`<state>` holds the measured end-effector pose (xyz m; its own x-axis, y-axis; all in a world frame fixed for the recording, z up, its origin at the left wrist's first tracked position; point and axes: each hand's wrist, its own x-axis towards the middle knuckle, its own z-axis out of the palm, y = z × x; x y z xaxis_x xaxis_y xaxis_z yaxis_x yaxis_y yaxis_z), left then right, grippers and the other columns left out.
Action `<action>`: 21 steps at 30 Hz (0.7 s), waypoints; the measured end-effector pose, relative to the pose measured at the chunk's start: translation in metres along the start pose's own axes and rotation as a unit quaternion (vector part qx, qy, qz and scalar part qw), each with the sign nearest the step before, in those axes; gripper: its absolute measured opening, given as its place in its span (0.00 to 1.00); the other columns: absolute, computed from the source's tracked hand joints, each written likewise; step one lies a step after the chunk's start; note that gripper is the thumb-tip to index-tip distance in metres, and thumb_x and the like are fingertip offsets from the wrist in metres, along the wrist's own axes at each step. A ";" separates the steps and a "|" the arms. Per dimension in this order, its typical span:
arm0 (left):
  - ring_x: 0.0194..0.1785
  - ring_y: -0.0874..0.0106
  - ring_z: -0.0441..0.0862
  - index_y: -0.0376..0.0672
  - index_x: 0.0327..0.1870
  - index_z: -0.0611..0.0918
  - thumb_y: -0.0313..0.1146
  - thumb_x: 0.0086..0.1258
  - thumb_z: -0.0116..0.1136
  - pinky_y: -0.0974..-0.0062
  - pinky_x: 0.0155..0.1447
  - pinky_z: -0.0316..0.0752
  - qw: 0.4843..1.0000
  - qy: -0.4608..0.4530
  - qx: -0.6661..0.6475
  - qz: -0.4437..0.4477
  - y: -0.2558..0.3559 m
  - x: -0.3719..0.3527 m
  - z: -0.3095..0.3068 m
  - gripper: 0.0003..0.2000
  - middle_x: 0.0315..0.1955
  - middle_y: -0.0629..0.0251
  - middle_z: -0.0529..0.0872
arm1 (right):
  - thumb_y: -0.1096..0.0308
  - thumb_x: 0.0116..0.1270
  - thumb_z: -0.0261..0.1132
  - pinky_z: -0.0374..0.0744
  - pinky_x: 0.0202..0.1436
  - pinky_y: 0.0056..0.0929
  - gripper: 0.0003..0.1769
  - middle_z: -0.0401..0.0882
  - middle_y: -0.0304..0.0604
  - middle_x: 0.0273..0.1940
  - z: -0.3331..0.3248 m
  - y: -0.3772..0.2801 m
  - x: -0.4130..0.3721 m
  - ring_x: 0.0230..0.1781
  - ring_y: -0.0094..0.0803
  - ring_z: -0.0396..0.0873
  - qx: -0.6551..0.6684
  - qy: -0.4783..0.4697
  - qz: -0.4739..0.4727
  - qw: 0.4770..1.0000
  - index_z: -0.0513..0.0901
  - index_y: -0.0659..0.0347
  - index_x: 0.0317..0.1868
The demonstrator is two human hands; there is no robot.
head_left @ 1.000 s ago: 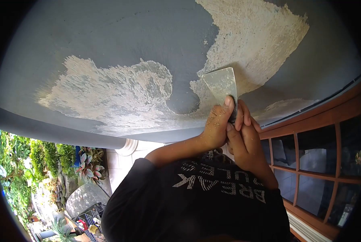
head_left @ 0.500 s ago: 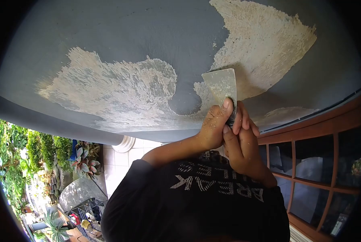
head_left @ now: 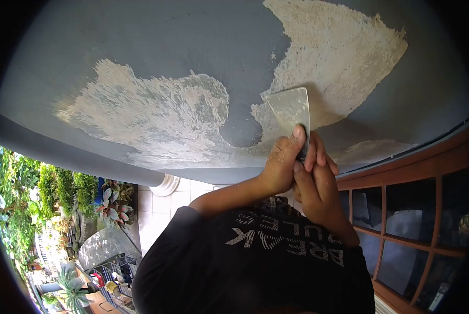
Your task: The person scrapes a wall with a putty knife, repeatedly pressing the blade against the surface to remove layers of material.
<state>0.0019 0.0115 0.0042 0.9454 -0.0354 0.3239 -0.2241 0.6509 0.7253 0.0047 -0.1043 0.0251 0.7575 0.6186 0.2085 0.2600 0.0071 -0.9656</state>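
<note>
Both my hands are closed around a putty knife with a wide metal blade (head_left: 291, 104). My left hand (head_left: 280, 163) grips the handle, its thumb pressed at the base of the blade, with pale crumbs stuck on the skin. Just right of it and lower, my right hand (head_left: 319, 180) wraps the handle, which is mostly hidden by fingers. The blade's far edge lies at the border of a rough bare patch (head_left: 339, 57) on a grey painted surface (head_left: 161, 36). Pale flecks mark the blade.
A second scraped patch (head_left: 156, 112) spreads to the left. On the right stands a brown-framed glass door (head_left: 410, 212). A wire basket (head_left: 106, 280) with tools, a grey panel (head_left: 109, 248) and garden plants (head_left: 62, 188) are at lower left, beside a tiled floor (head_left: 158, 206).
The view has shifted slightly. The blade sits a little farther right against the bare patch, and both hands keep the same grip.
</note>
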 end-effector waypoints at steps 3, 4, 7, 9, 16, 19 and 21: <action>0.37 0.58 0.84 0.38 0.18 0.68 0.53 0.79 0.29 0.70 0.44 0.77 0.999 0.012 0.039 0.018 0.009 0.002 -0.002 0.31 0.26 0.57 0.75 | 0.73 0.71 0.52 0.61 0.24 0.21 0.12 0.68 0.35 0.26 0.002 0.008 0.006 0.22 0.17 0.64 0.012 -0.012 -0.014 1.000 0.68 0.69 0.52; 0.37 0.58 0.84 0.38 0.18 0.68 0.52 0.79 0.29 0.70 0.44 0.77 0.999 0.015 0.031 0.011 0.010 0.002 0.000 0.31 0.26 0.58 0.74 | 0.73 0.72 0.52 0.60 0.21 0.19 0.13 0.67 0.33 0.24 0.001 0.010 0.006 0.19 0.15 0.62 0.013 -0.018 -0.013 1.000 0.68 0.69 0.54; 0.38 0.56 0.84 0.40 0.17 0.66 0.54 0.78 0.29 0.62 0.49 0.78 0.999 0.010 0.029 -0.013 0.007 0.002 -0.004 0.31 0.28 0.59 0.72 | 0.73 0.72 0.51 0.58 0.19 0.17 0.14 0.66 0.31 0.22 0.003 0.015 0.004 0.17 0.12 0.60 0.026 -0.016 -0.014 0.999 0.68 0.69 0.55; 0.38 0.55 0.84 0.40 0.17 0.66 0.54 0.78 0.28 0.62 0.49 0.78 0.999 -0.002 0.036 -0.035 0.008 0.000 -0.002 0.31 0.28 0.59 0.72 | 0.73 0.72 0.51 0.58 0.18 0.17 0.12 0.66 0.32 0.22 0.006 0.014 -0.004 0.17 0.13 0.60 0.040 0.002 -0.008 0.999 0.69 0.68 0.53; 0.37 0.59 0.84 0.38 0.19 0.69 0.55 0.78 0.29 0.71 0.42 0.77 0.997 0.034 0.060 -0.028 0.014 0.002 0.003 0.32 0.26 0.57 0.76 | 0.73 0.72 0.54 0.68 0.26 0.23 0.04 0.71 0.40 0.27 -0.002 -0.002 0.003 0.23 0.20 0.70 0.084 -0.024 0.057 0.994 0.70 0.67 0.40; 0.38 0.58 0.84 0.38 0.18 0.68 0.55 0.78 0.29 0.71 0.43 0.77 0.998 0.022 0.055 -0.028 0.012 -0.001 0.005 0.32 0.26 0.57 0.76 | 0.73 0.72 0.54 0.65 0.22 0.21 0.04 0.69 0.36 0.22 0.002 -0.002 -0.001 0.19 0.18 0.67 0.086 -0.015 0.041 0.995 0.70 0.66 0.39; 0.39 0.59 0.84 0.38 0.18 0.68 0.54 0.78 0.29 0.71 0.42 0.77 0.998 0.021 0.046 -0.025 0.015 0.000 0.003 0.31 0.27 0.58 0.75 | 0.72 0.72 0.54 0.64 0.21 0.21 0.04 0.68 0.34 0.21 0.004 -0.002 0.002 0.18 0.17 0.66 0.067 -0.008 0.014 0.998 0.70 0.65 0.39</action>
<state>-0.0016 0.0189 0.0165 0.9647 -0.0336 0.2613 -0.1947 0.5773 0.7930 0.0030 -0.1001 0.0269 0.7533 0.6324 0.1806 0.1559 0.0951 -0.9832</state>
